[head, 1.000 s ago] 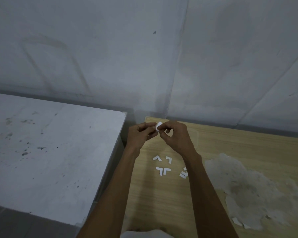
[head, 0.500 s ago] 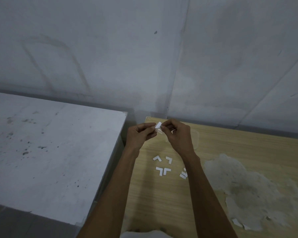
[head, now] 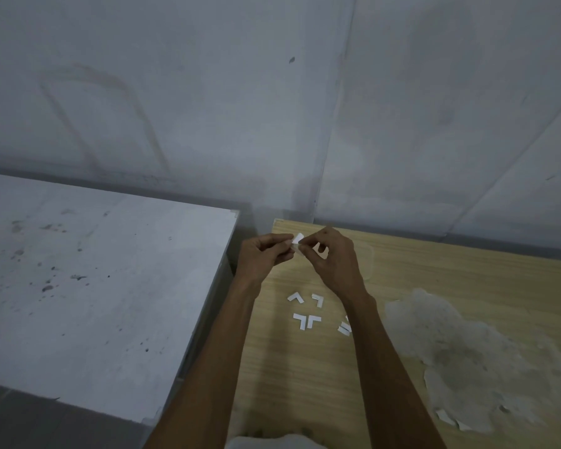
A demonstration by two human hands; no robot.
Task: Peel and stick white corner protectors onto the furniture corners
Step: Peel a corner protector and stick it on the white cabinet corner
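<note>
My left hand and my right hand meet above the far left corner of the wooden table. Both pinch one small white corner protector between their fingertips. A thin clear strip hangs from it below the fingers. Several more white L-shaped corner protectors lie on the wood under my wrists, one partly hidden by my right forearm.
A grey cabinet top stands to the left, with a narrow gap between it and the table. The grey wall rises just behind both. The table's veneer is peeled away in a big pale patch on the right.
My right hand has shifted slightly right and its fingers have spread a little from the left hand, drawing a thin clear strip off the protector. The arms otherwise stay in place.
</note>
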